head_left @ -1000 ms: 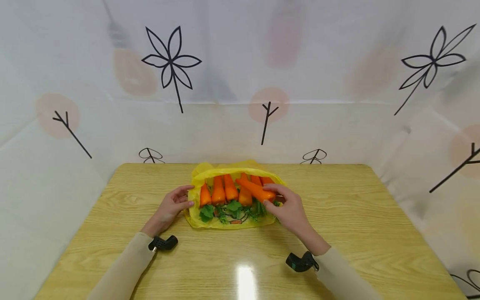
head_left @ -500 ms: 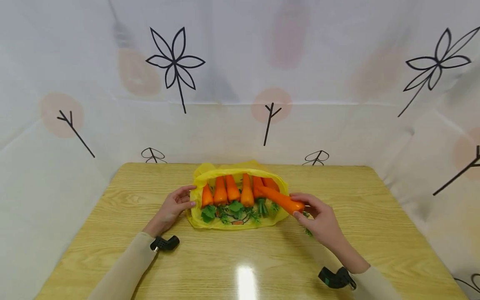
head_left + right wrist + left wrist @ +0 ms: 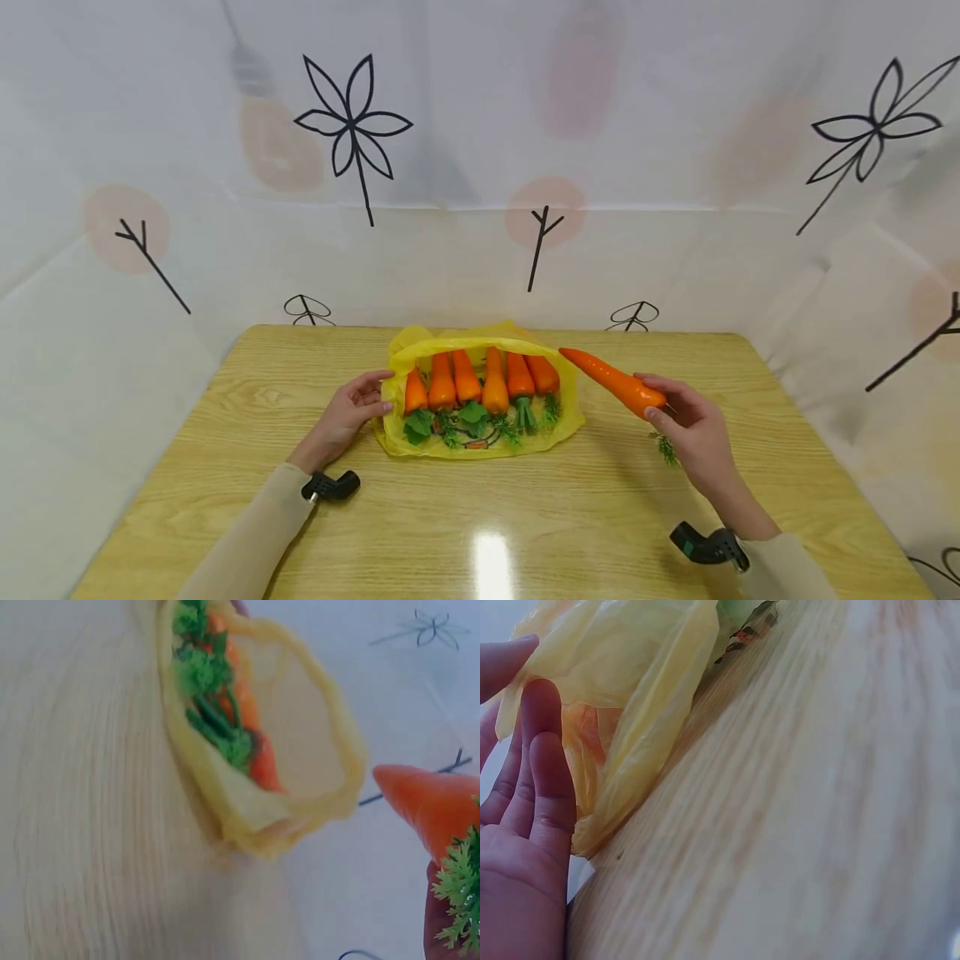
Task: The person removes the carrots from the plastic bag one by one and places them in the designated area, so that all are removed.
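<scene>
A yellow plastic bag [image 3: 450,342] lies on the table with its mouth towards me. Inside it several orange carrots [image 3: 494,383] sit side by side, their green leafy tops [image 3: 474,417] facing the opening. My left hand [image 3: 341,421] pinches the bag's left edge between thumb and fingers, as the left wrist view shows on the bag film [image 3: 630,667]. To the right of the bag, my right hand [image 3: 697,429] grips one carrot [image 3: 611,379] by its thick end, above the table. Its narrow tip points up and left; green leaves [image 3: 461,889] hang below the hand.
The wooden table [image 3: 420,525] runs up to a white patterned cloth [image 3: 450,258] at the back and sides. Each wrist carries a small black camera, one on the left [image 3: 330,486] and one on the right [image 3: 708,546].
My right hand has drawn the carrot out of the bag's mouth and carried it to the right, clear of the bag. The left hand has stayed at the bag's left edge.
</scene>
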Demonstrator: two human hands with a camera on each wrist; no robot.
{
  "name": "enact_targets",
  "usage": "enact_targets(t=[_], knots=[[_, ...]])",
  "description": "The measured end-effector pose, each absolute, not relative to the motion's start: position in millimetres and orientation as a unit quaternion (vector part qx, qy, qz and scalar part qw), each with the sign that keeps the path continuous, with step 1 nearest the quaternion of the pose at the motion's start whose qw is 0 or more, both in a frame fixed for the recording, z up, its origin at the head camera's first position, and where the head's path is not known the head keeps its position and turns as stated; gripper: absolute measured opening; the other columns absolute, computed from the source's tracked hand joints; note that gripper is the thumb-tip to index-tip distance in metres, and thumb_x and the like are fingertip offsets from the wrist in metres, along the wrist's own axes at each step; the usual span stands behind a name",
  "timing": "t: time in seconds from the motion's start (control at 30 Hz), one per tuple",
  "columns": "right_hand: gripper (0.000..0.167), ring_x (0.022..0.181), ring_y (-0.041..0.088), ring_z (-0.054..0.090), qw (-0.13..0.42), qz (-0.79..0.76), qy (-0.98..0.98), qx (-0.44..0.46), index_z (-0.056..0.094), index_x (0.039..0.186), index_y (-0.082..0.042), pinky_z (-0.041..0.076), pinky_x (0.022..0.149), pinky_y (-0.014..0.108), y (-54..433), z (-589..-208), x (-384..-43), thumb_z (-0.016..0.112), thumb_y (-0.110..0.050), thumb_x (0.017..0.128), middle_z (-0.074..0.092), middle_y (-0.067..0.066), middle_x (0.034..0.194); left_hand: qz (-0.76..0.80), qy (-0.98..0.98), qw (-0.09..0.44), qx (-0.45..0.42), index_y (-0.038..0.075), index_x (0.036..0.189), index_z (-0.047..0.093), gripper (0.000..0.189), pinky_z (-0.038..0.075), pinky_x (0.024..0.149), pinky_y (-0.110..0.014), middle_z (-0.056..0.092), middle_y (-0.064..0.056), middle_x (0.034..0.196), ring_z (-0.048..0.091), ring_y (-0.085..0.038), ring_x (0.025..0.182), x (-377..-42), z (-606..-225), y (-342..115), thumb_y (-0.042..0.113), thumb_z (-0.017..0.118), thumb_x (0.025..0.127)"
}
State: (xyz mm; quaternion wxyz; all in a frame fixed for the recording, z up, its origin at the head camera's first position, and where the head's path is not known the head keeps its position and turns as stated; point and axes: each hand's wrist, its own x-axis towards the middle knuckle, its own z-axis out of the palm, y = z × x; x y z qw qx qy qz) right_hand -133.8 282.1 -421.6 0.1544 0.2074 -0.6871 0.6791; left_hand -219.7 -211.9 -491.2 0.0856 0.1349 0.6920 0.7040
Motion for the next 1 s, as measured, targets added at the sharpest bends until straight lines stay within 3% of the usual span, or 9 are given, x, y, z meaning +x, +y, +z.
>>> enact_targets(t=[0.17, 0.33, 0.57, 0.73, 0.83, 1.0], knots=[[0.034, 0.112, 0.01, 0.061, 0.156, 0.687, -0.696, 0.136, 0.056, 0.128, 0.015, 0.052, 0.084, 0.019, 292.3, -440.8, -142.8, 0.058, 0.014, 0.094, 0.066, -0.001, 0.125, 0.705, 0.692, 0.087, 0.132, -0.005, 0.142, 0.046, 0.055, 0.046, 0.072, -0.022, 0.046, -0.007, 0.101, 0.048, -0.012, 0.084, -218.6, -493.4, -211.0, -0.002, 0.068, 0.092], [0.037, 0.104, 0.0, 0.061, 0.135, 0.613, -0.775, 0.08, 0.058, 0.131, 0.009, 0.052, 0.079, 0.016, 298.7, -460.8, -147.9, 0.064, -0.002, 0.096, 0.062, -0.004, 0.123, 0.705, 0.69, 0.099, 0.128, -0.005, 0.143, 0.046, 0.055, 0.05, 0.076, -0.023, 0.052, -0.008, 0.111, 0.053, -0.013, 0.09, -217.0, -495.0, -210.2, 0.001, 0.068, 0.093], [0.041, 0.101, -0.009, 0.055, 0.118, 0.536, -0.836, 0.029, 0.06, 0.132, 0.003, 0.05, 0.078, 0.012, 293.8, -473.4, -155.3, 0.068, -0.015, 0.096, 0.058, 0.022, 0.13, 0.707, 0.687, 0.106, 0.128, -0.004, 0.142, 0.046, 0.053, 0.052, 0.081, -0.025, 0.056, -0.01, 0.12, 0.059, -0.015, 0.097, -218.1, -493.7, -210.4, 0.002, 0.067, 0.094], [0.041, 0.098, -0.012, 0.053, 0.108, 0.508, -0.854, 0.015, 0.062, 0.128, 0.001, 0.048, 0.078, 0.009, 287.1, -475.3, -160.3, 0.071, -0.021, 0.095, 0.059, 0.022, 0.13, 0.703, 0.692, 0.102, 0.127, -0.005, 0.142, 0.046, 0.053, 0.052, 0.08, -0.024, 0.056, -0.01, 0.118, 0.058, -0.014, 0.095, -218.0, -490.9, -210.9, 0.001, 0.067, 0.094], [0.041, 0.1, -0.002, 0.058, 0.108, 0.488, -0.866, 0.01, 0.063, 0.126, -0.001, 0.047, 0.077, 0.008, 283.0, -476.6, -163.0, 0.073, -0.023, 0.094, 0.061, 0.019, 0.127, 0.702, 0.693, 0.101, 0.126, -0.005, 0.142, 0.046, 0.052, 0.051, 0.078, -0.023, 0.055, -0.01, 0.115, 0.056, -0.013, 0.092, -217.8, -488.9, -211.1, 0.001, 0.067, 0.094], [0.042, 0.11, 0.034, 0.062, 0.102, 0.479, -0.872, 0.004, 0.063, 0.126, -0.001, 0.045, 0.077, 0.008, 276.6, -478.1, -167.4, 0.074, -0.025, 0.093, 0.062, 0.02, 0.126, 0.701, 0.695, 0.098, 0.126, -0.004, 0.142, 0.047, 0.053, 0.051, 0.078, -0.024, 0.054, -0.01, 0.114, 0.056, -0.014, 0.092, -217.3, -486.4, -211.4, 0.002, 0.067, 0.094]])
